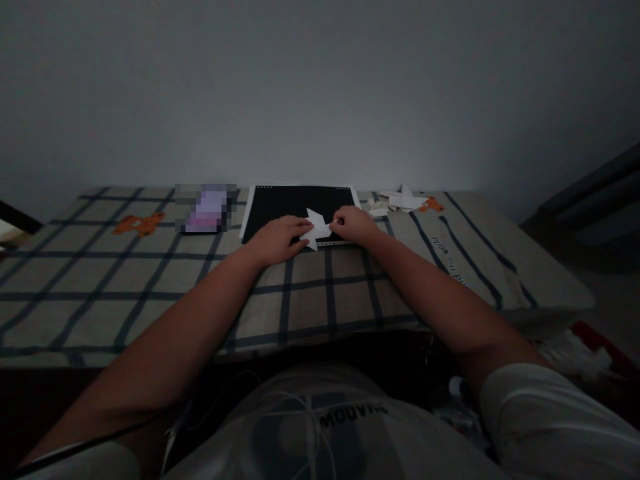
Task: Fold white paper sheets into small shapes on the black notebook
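A small folded white paper (320,229) with pointed flaps lies over the near part of a black sheet (290,200). From the left, my left hand (280,240) holds the paper, its fingertips on the upper side and its thumb lower down. My right hand (354,225) is closed in a pinch at the paper's right tip. The fingers hide parts of the paper's edges. Under the black sheet, white page margins with punched holes show.
Several folded white paper pieces (400,200) lie to the right of the black sheet. A phone with a lit purple screen (207,208) stands at the left. A checked cloth (165,280) covers the table, and a grey wall (320,93) rises behind it.
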### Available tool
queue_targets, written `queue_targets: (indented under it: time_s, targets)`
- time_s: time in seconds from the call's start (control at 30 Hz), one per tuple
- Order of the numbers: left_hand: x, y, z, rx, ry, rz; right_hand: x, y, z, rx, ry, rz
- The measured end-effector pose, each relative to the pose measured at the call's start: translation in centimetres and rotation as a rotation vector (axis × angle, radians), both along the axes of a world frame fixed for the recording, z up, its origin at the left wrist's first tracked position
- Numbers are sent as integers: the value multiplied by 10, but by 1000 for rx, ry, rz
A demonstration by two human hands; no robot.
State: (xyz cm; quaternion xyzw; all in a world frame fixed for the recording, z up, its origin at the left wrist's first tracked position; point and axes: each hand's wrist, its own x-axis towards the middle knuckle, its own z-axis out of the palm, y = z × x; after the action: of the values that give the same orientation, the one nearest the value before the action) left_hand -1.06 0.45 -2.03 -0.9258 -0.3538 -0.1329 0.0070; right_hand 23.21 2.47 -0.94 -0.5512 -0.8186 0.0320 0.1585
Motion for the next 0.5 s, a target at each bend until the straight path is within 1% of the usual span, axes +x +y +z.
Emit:
queue_targets:
  time_s: [0.17,0.3,0.37,0.43,0.5]
  targets:
    - [6,-4,2,60,87,-9,-3,-4,1,25,-122,-24]
    - [10,-6,2,85,127,26,0,-4,-1,73,-112,-4]
    - [11,-7,2,87,133,45,4,-2,-2,128,-77,81]
    - [11,-9,2,80,131,65,7,1,-3,182,-66,241]
    - [11,-10,3,56,117,81,8,3,-4,189,-83,405]
